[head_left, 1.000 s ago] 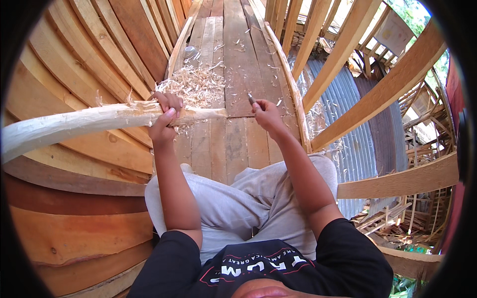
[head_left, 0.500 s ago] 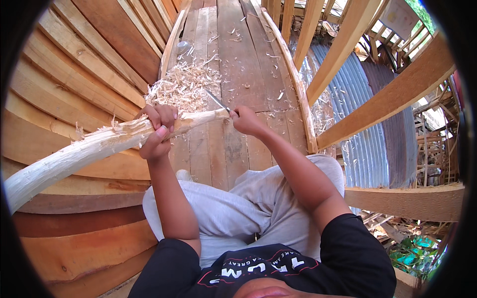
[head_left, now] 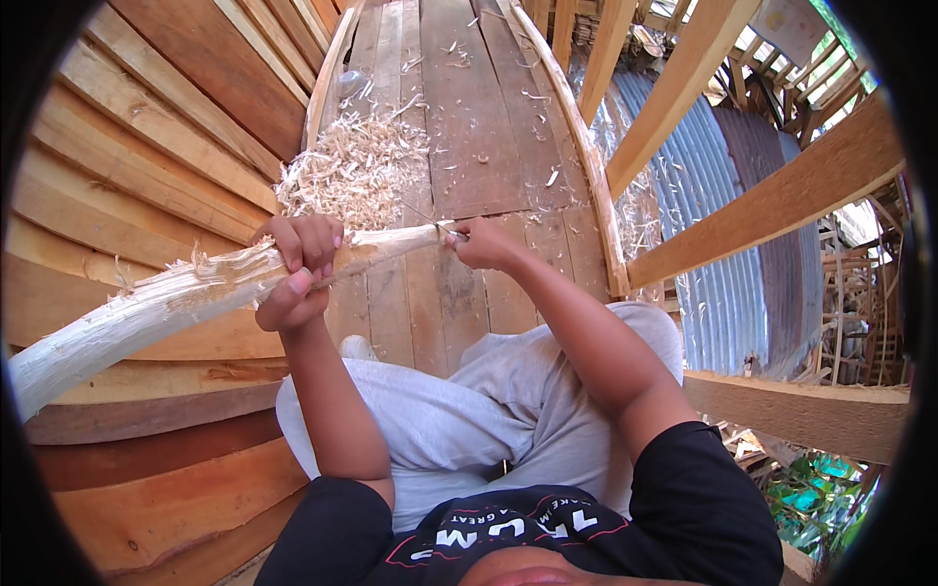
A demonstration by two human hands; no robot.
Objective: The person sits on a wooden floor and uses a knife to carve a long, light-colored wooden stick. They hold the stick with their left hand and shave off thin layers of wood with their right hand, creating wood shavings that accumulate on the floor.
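Note:
A long, pale, peeled wooden pole (head_left: 127, 322) runs from the left rim to its narrower end in front of me, with curled slivers standing up along its top. My left hand (head_left: 301, 269) is wrapped round the pole near that end, its thumb toward me. My right hand (head_left: 481, 244) is closed on a knife (head_left: 428, 216) at the pole's tip. The blade points up and left and shows only as a thin dark line; the handle is mostly hidden in my fingers.
Wood shavings (head_left: 362, 166) lie heaped on the plank floor (head_left: 474, 127) beyond the pole. A small clear container (head_left: 352, 82) stands farther back. Stacked boards (head_left: 147, 146) rise on the left. On the right are wooden posts (head_left: 674, 93) and corrugated metal sheets (head_left: 718, 225).
The knife blade has turned from showing its bright flat side to nearly edge-on, by the pole's tip. My left hand and the pole have shifted slightly left.

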